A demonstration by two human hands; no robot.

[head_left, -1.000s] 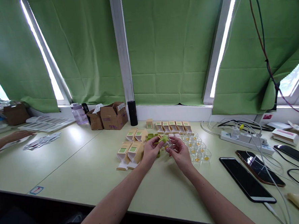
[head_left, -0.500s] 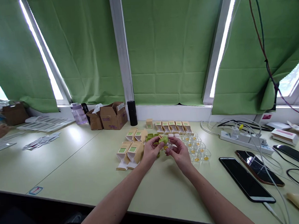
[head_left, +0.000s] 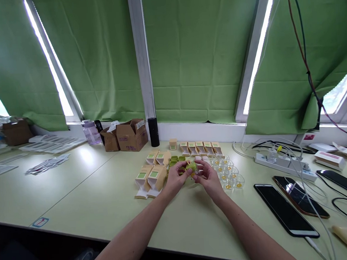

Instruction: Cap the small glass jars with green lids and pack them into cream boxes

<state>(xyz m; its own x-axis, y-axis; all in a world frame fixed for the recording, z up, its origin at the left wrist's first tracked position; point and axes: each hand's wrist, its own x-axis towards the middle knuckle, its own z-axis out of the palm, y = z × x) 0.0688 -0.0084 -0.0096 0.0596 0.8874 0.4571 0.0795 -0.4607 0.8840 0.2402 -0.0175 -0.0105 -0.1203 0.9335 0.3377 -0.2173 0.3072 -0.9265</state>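
Both hands meet over the middle of the table. My left hand (head_left: 175,178) is closed, thumb and fingers pinching a small green cap (head_left: 191,166) with a pale loop on top. My right hand (head_left: 208,179) is closed on a small clear cup right against the cap's underside; fingers hide most of it. Whether the two parts are fully joined, I cannot tell. Several green pieces (head_left: 181,158) lie behind my left hand. To the right of my right hand stand rows of clear cups (head_left: 234,175) with yellow centres. Open tan boxes (head_left: 156,176) lie to the left.
More tan boxes (head_left: 200,147) line the back. A black cylinder (head_left: 154,132) and cardboard boxes (head_left: 132,135) stand by the wall. On the right are phones (head_left: 285,209), a power strip (head_left: 284,166) and loose cables. Part of another person's hand shows at the far left edge.
The green cap has turned and come down against the clear cup between my hands. At far left, the other person's hand has drawn back toward the edge.
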